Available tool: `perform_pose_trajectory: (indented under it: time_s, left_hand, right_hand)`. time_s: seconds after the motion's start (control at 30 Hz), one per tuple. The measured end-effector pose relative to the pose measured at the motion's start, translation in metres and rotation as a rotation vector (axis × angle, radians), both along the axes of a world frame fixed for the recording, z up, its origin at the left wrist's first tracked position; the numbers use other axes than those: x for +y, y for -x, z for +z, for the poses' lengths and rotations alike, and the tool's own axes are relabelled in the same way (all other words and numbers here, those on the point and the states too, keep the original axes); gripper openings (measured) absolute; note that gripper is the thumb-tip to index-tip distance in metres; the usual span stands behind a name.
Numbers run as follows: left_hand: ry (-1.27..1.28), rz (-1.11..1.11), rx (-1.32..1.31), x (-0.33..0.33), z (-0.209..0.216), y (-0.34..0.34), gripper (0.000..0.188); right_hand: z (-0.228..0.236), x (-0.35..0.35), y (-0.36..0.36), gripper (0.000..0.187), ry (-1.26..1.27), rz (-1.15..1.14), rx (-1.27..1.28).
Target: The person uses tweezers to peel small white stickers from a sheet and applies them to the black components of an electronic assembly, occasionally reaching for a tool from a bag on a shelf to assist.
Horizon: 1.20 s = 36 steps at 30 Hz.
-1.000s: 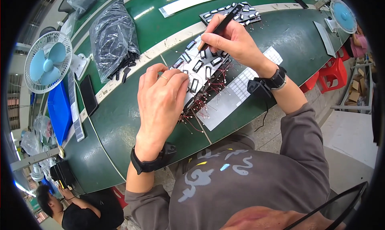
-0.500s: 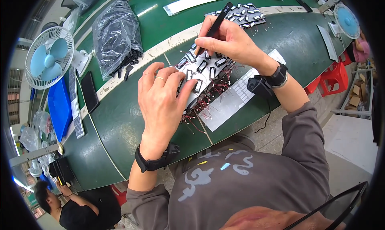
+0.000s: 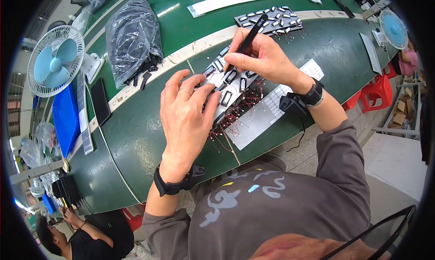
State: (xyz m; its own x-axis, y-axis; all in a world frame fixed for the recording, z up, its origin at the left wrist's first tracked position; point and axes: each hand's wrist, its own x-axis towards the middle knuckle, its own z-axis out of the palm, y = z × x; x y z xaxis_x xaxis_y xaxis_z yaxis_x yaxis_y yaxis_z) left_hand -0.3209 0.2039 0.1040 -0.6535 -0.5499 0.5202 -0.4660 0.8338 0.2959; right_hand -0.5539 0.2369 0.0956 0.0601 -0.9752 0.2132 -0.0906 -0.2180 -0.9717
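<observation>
My right hand (image 3: 267, 60) grips a pair of black tweezers (image 3: 252, 38), held steeply with the tips down among small black-framed rectangular parts (image 3: 230, 76). These parts lie in rows on a pale board (image 3: 219, 111), with thin red wires (image 3: 232, 123) trailing off its near side. At the board's left edge, my left hand (image 3: 186, 112) has its fingers curled and its thumb and index finger close together by the tweezer tips. What sits between them is mostly hidden, but looks like one of the small parts.
Farther back lies a second board (image 3: 272, 22) with similar parts. A pale sheet with white rectangles (image 3: 260, 117) lies to the right. Farther left are a bag of black parts (image 3: 136, 42), a phone (image 3: 100, 101), a blue tray (image 3: 65, 119) and a fan (image 3: 56, 63). Another person (image 3: 86, 233) sits lower left.
My left thumb and index finger have come closer together, and the left hand has shifted slightly right. The tweezers have moved slightly right and down, still in my right hand.
</observation>
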Motion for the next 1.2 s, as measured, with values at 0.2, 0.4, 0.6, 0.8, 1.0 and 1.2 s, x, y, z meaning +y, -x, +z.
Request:
perform_pose_trajectory:
  time_s: [0.2,0.4,0.6,0.8,1.0,1.2]
  left_hand:
    - [0.032,-0.001,0.002,-0.0018,-0.003,-0.001,0.018]
    - [0.039,-0.009,0.003,-0.002,-0.0033,-0.0015,0.018]
    - [0.042,-0.007,0.001,-0.0015,-0.0044,-0.0016,0.017]
    - [0.046,-0.005,-0.007,-0.0021,-0.0031,-0.0012,0.017]
    - [0.054,-0.011,-0.007,-0.0031,-0.003,-0.0005,0.017]
    - [0.051,-0.019,-0.015,-0.0019,-0.002,-0.0019,0.021]
  right_hand:
    - [-0.0022,0.0048,-0.0023,0.015,0.03,-0.013,0.016]
    - [-0.0023,0.0051,-0.0038,0.016,0.009,-0.02,0.03]
    - [-0.0033,0.0062,-0.0056,0.017,0.019,-0.036,0.041]
    - [-0.003,0.0059,-0.0062,0.017,0.029,-0.059,0.073]
    - [-0.0033,0.0056,-0.0066,0.017,0.044,-0.08,0.132]
    - [-0.0014,0.0073,-0.0083,0.016,0.076,-0.105,0.192]
